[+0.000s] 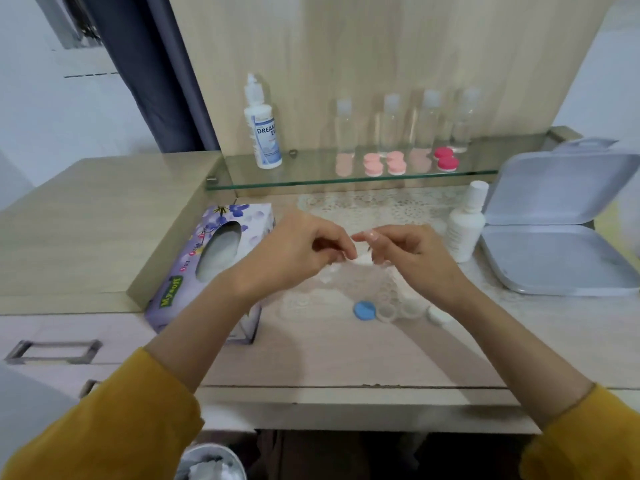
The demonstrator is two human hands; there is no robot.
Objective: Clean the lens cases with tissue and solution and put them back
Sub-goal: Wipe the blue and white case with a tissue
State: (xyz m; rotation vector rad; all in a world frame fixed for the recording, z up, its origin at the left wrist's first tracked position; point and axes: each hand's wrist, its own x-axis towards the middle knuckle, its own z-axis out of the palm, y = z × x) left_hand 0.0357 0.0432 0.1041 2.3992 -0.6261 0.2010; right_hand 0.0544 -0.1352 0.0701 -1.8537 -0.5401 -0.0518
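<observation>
left hand [304, 251] and right hand [412, 254]: in from the lower corners in yellow sleeves, meeting knuckles-up at frame centre, above the table [346, 358]. fingers of both curled inward, tips nearly touching, pinching a small white tissue [363, 259] between them; right forefinger straighter, pointing left over it.

at the bottom edge, a bin [211, 462] with crumpled white paper, cut off by the frame. just below the hands, flat on the table, an open lens case [398, 310] with 2 clear wells, a blue cap [364, 310] touching its left side and a white cap [438, 315] to its right, partly behind the right forearm. left of centre, a flowered tissue box [211, 268], its near end covered by the left forearm. right of the hands, an upright white bottle [464, 226] beside an open grey hinged box [554, 230]. further back, a glass shelf [346, 178] carrying a solution bottle [261, 129] at its left, then 4 clear bottles [391, 123], 2 pink lens cases [384, 163] and 1 red lens case [446, 159].

grip on the tissue blurred; anything else inside the fingers impossible to tell.
</observation>
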